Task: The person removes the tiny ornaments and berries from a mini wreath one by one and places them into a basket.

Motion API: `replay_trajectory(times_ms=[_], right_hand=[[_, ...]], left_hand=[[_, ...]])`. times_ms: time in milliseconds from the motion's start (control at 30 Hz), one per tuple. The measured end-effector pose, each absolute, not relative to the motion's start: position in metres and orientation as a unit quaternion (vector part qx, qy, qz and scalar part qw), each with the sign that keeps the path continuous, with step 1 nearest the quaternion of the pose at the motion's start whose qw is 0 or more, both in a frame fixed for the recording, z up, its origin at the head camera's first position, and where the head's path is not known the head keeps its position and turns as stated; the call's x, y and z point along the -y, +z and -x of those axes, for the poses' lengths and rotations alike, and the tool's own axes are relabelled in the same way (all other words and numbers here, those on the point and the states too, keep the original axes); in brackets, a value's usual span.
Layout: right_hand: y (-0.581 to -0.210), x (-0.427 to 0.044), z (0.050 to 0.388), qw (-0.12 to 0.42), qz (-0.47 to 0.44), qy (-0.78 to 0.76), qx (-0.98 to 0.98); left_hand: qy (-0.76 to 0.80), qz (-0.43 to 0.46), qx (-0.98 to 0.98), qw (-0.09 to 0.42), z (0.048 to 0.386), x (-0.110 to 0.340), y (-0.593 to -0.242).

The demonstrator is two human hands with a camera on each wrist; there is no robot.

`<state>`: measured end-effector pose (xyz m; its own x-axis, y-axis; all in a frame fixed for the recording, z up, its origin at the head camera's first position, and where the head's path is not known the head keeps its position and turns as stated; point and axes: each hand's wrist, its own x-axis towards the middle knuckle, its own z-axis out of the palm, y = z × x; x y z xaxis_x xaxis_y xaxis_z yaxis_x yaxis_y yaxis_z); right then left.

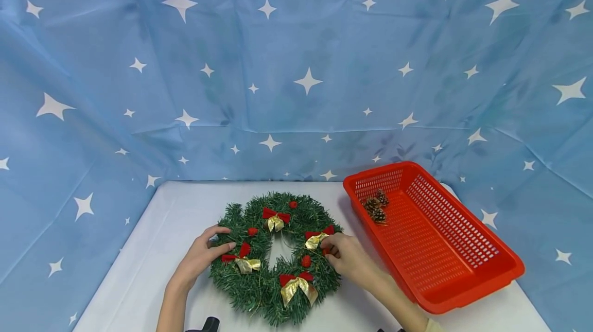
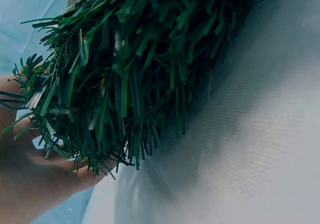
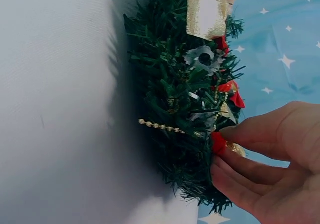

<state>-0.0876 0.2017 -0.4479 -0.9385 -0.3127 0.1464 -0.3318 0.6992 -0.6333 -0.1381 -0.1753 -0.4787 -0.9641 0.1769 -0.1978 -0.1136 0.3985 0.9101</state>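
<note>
A green Christmas wreath (image 1: pixel 241 285) lies on the table, decorated with red-and-gold bows (image 1: pixel 296 286) and small red berry-like ornaments (image 1: pixel 306 261). At its left side my left hand (image 1: pixel 199 259) grips the greenery between thumb and fingers; needles partly cover these fingers in the left wrist view. My right hand (image 1: pixel 354 260) is at the wreath's right side, below a bow (image 1: pixel 316 238). Between its thumb and fingertips it pinches a small red ornament (image 3: pixel 218 143), set against the needles. A gold bead string (image 3: pixel 160 126) sticks out beside that ornament.
A red plastic basket (image 1: pixel 431 239) stands right of the wreath, close to my right forearm. Several pine cones (image 1: pixel 377 206) lie in its far left corner. White cloth covers the table (image 1: pixel 139 270); a blue star-patterned curtain (image 1: pixel 287 38) hangs behind.
</note>
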Motion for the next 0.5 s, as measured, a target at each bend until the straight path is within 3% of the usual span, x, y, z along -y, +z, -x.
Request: replay_trajectory(times_ms=[500], right_hand=[[-0.4467, -0.2042, 0.0846, 0.07, -0.189, 0.331, 0.922]], left_hand=[[0.55, -0.017, -0.824, 0.136, 0.1386, 0.1754, -0.4801]])
